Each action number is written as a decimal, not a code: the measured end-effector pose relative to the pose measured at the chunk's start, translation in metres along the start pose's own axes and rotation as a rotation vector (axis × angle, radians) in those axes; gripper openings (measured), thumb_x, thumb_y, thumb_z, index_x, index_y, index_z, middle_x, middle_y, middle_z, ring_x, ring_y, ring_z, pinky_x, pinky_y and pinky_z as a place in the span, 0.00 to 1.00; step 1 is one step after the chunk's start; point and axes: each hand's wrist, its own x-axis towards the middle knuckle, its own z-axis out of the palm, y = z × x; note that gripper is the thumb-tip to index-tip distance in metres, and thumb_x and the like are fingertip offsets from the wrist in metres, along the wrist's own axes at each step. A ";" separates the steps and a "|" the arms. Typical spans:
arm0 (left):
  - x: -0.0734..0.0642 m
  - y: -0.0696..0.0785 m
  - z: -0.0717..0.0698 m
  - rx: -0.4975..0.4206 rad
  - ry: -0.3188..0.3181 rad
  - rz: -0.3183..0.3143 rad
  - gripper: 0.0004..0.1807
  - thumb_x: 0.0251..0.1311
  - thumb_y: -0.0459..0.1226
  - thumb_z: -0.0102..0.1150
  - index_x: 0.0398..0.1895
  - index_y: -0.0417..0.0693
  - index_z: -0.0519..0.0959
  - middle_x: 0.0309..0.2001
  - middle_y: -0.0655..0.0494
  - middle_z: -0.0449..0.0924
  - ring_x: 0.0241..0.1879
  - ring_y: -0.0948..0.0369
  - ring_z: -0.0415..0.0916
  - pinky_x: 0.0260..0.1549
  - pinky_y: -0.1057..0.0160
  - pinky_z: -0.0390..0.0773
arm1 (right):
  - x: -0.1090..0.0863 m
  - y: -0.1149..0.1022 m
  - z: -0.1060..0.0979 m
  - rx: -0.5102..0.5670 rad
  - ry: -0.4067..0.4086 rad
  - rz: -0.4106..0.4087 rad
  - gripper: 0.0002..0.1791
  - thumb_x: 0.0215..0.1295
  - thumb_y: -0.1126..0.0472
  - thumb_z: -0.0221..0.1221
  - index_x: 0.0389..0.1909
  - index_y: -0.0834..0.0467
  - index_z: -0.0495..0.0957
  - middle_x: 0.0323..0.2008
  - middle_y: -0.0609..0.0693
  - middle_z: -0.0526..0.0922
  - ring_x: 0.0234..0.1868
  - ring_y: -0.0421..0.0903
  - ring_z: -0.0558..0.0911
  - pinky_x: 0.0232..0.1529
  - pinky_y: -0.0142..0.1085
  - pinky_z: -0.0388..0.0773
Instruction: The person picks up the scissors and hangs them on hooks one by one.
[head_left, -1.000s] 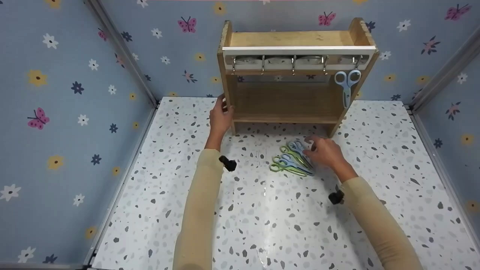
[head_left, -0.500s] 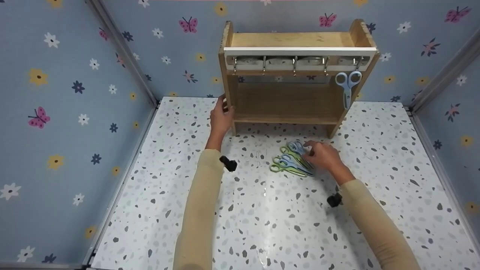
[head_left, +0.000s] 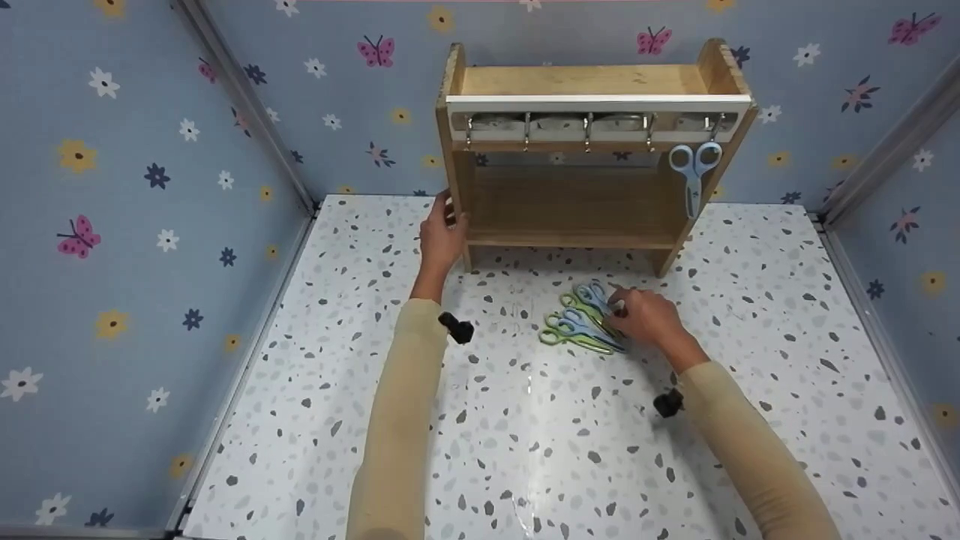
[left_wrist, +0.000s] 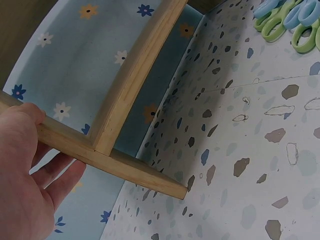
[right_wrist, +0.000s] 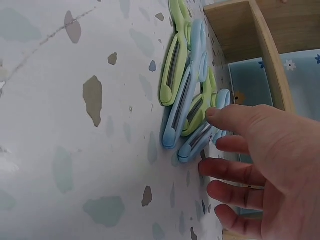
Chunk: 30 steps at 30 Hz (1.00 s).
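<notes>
At the left side panel of a wooden rack point(head_left: 574, 206), my left hand point(head_left: 442, 238) grips the board's edge; the left wrist view shows the thumb on one side of the side panel point(left_wrist: 75, 142) and the fingers on the other. Several blue and green scissors lie overlapping on the table before the rack. My right hand point(head_left: 649, 315) is at the right end of this row, thumb and index finger on either side of the outermost blue scissors point(right_wrist: 192, 147), the other fingers loosely bent. Another pair of blue scissors point(head_left: 694, 180) hangs from the rack's rightmost hook.
A row of metal hooks point(head_left: 588, 131) runs along the rack's white front rail point(head_left: 600, 97). The speckled white table point(head_left: 540, 435) is enclosed by blue patterned walls point(head_left: 135, 300) at the back and sides.
My right hand has moved slightly down and left, closer to the outermost blue scissors. My left hand keeps its place on the rack; the scissors lie as before.
</notes>
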 end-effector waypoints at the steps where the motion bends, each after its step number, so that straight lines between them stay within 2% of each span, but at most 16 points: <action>1: 0.000 0.000 0.000 0.005 0.001 -0.004 0.32 0.87 0.39 0.54 0.89 0.51 0.64 0.83 0.39 0.74 0.79 0.43 0.79 0.75 0.43 0.84 | 0.000 0.000 0.000 -0.002 0.004 -0.002 0.26 0.74 0.51 0.72 0.65 0.62 0.86 0.49 0.63 0.95 0.49 0.60 0.93 0.49 0.58 0.88; 9: 0.000 0.000 0.002 0.020 0.000 -0.034 0.32 0.88 0.40 0.54 0.90 0.55 0.62 0.85 0.41 0.72 0.79 0.45 0.78 0.76 0.46 0.83 | -0.001 -0.002 0.005 -0.004 -0.014 0.015 0.27 0.76 0.51 0.71 0.66 0.65 0.86 0.54 0.65 0.94 0.54 0.62 0.93 0.56 0.61 0.88; 18: 0.001 0.001 0.002 0.012 -0.005 -0.053 0.32 0.88 0.40 0.55 0.89 0.56 0.63 0.85 0.43 0.72 0.80 0.45 0.78 0.77 0.44 0.83 | 0.000 -0.004 0.003 -0.010 -0.036 0.010 0.26 0.77 0.52 0.68 0.67 0.65 0.85 0.57 0.65 0.93 0.56 0.63 0.92 0.59 0.61 0.88; 24: 0.002 0.000 0.001 0.004 -0.006 -0.032 0.32 0.88 0.39 0.55 0.89 0.54 0.63 0.84 0.41 0.73 0.79 0.45 0.78 0.76 0.44 0.83 | 0.000 -0.004 0.002 -0.009 -0.041 0.002 0.25 0.77 0.52 0.67 0.67 0.65 0.85 0.58 0.66 0.93 0.58 0.64 0.92 0.60 0.61 0.88; 30: 0.001 -0.001 0.000 -0.002 0.005 0.008 0.32 0.87 0.38 0.56 0.88 0.51 0.65 0.82 0.38 0.75 0.77 0.43 0.80 0.74 0.43 0.84 | -0.001 -0.001 0.004 0.012 -0.010 -0.029 0.23 0.77 0.53 0.66 0.64 0.64 0.87 0.56 0.64 0.94 0.57 0.65 0.92 0.58 0.62 0.89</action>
